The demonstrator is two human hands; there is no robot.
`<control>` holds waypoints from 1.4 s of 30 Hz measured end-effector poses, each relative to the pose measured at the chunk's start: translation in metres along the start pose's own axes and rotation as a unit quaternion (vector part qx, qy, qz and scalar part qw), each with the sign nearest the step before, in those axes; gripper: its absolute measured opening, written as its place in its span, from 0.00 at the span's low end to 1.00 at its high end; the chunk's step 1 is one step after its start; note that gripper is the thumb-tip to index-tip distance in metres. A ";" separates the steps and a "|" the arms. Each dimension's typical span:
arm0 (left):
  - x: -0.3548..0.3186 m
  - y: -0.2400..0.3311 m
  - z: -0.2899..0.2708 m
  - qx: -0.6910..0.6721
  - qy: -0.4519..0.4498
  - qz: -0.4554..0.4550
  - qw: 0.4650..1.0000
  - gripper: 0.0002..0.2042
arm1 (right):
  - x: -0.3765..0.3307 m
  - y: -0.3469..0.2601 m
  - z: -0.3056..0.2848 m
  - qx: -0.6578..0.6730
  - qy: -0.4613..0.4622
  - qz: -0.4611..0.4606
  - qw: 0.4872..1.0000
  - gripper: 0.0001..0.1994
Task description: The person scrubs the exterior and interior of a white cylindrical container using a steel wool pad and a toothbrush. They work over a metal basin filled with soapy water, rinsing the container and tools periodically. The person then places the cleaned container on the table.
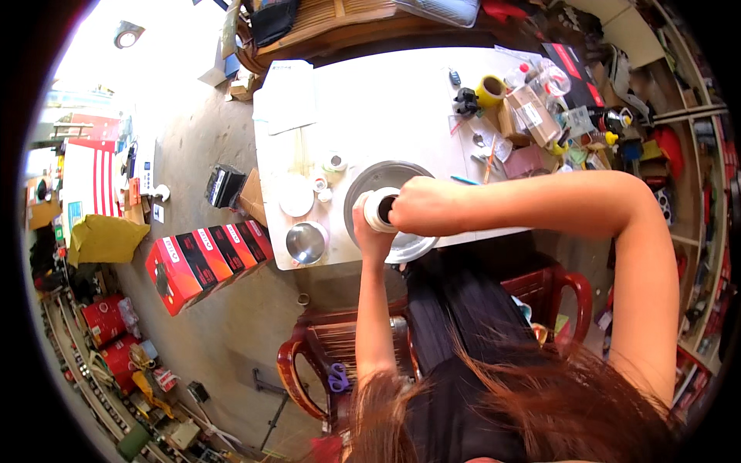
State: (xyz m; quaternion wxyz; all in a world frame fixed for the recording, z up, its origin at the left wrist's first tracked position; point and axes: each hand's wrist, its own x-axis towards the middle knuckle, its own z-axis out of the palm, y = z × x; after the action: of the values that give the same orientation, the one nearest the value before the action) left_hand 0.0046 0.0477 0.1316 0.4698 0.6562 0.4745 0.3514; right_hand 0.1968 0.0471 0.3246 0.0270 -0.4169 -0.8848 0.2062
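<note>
My left hand (366,221) is wrapped round a white cylindrical jar (378,210), whose dark open mouth faces right. At that mouth my right hand (424,205) is closed, its fingertips at or inside the rim. Whatever those fingers may pinch is hidden. Both hands are above a large round grey metal basin (361,176) at the table's near edge. To the left stand a white round dish (296,203), a shiny metal bowl (306,243) and a small white round container (335,161).
The white table (370,100) holds papers (292,96) at far left. At right are a roll of yellow tape (491,90), a cardboard box (532,114), a blue pen (465,180) and mixed clutter. Red-black cartons (208,258) stand on the floor; purple scissors (338,378) lie on the red chair (297,355).
</note>
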 end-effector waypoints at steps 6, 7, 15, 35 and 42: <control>0.003 0.006 -0.006 -0.067 -0.004 -0.001 0.998 0.39 | 0.010 0.008 0.015 0.015 0.079 0.020 0.997 0.03; 0.003 0.004 -0.008 -0.068 -0.002 -0.008 0.998 0.39 | 0.010 0.006 0.010 0.035 0.073 0.012 0.997 0.03; -0.004 0.008 -0.005 -0.106 0.000 -0.043 0.993 0.39 | 0.013 0.000 0.019 -0.019 0.121 0.009 0.992 0.05; -0.011 0.019 -0.008 -0.050 0.013 -0.045 0.998 0.36 | -0.009 -0.017 -0.022 -0.064 0.090 -0.023 0.994 0.04; -0.021 -0.013 -0.021 0.011 -0.014 0.010 1.000 0.35 | -0.004 -0.012 -0.021 -0.028 0.080 -0.019 0.996 0.04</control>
State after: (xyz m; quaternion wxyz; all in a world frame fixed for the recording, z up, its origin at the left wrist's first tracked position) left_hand -0.0249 0.0350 0.1260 0.4661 0.6710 0.4646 0.3417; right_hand 0.1957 0.0443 0.3484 0.0897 -0.4158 -0.8931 0.1465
